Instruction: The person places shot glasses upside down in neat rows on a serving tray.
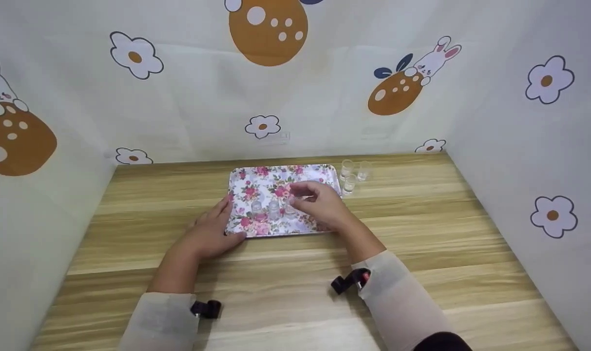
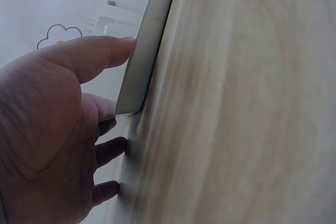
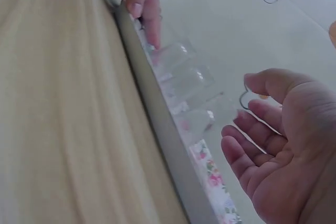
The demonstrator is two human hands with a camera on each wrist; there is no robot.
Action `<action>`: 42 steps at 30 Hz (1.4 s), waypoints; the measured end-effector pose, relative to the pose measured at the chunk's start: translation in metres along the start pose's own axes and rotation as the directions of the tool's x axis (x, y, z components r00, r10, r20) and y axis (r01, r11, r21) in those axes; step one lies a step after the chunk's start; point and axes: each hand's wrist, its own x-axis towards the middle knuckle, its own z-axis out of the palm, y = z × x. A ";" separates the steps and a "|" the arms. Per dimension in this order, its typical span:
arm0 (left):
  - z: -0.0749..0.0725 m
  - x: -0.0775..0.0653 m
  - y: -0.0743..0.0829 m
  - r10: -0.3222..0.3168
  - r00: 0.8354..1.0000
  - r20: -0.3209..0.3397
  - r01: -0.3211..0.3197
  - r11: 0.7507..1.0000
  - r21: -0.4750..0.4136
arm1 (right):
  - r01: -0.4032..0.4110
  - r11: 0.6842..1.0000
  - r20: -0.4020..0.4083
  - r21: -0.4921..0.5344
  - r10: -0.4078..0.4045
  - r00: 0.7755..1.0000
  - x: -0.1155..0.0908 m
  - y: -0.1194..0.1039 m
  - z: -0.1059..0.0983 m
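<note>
My left hand (image 1: 210,236) holds the near left corner of a flowered tray (image 1: 295,173), thumb along the front wall and fingers at the left side. Small clear shot glasses stand mouth down in a row near the tray's front: a left glass (image 1: 257,210), a middle glass (image 1: 274,210) and a right glass (image 1: 290,210). My right hand (image 1: 320,204) hovers over the tray beside the right glass and overlaps it in the head view. In the right wrist view, its loosely bent fingers (image 3: 257,129) stand apart from the glasses and hold nothing.
Beyond the tray's right edge, more shot glasses stand upright on the wooden table (image 1: 412,219): a back glass (image 1: 347,168), a right one (image 1: 364,170) and a front one (image 1: 349,184). Patterned cloth walls (image 1: 193,107) enclose the table at the back and sides.
</note>
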 end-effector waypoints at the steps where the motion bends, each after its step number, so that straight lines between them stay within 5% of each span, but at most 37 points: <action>1: 0.000 0.000 0.000 -0.002 1.000 -0.001 0.002 1.000 -0.001 | 0.005 1.000 -0.014 0.010 -0.005 1.000 0.000 -0.001 -0.004; 11: 0.001 0.000 0.001 -0.002 1.000 -0.005 0.002 1.000 -0.003 | -0.014 0.998 -0.202 0.062 0.027 0.979 -0.003 0.004 -0.060; 24: 0.002 0.000 -0.002 -0.016 1.000 0.007 0.016 1.000 -0.023 | 0.001 0.989 -0.441 0.147 0.064 0.895 -0.002 0.030 -0.115; 37: 0.000 -0.001 0.002 -0.011 1.000 0.001 0.011 1.000 -0.009 | -0.162 0.980 -0.492 0.116 0.199 0.848 0.003 0.060 -0.128; 42: 0.000 0.000 0.001 -0.008 1.000 -0.001 0.008 1.000 0.006 | -0.194 0.973 -0.452 0.125 0.230 0.862 0.004 0.070 -0.128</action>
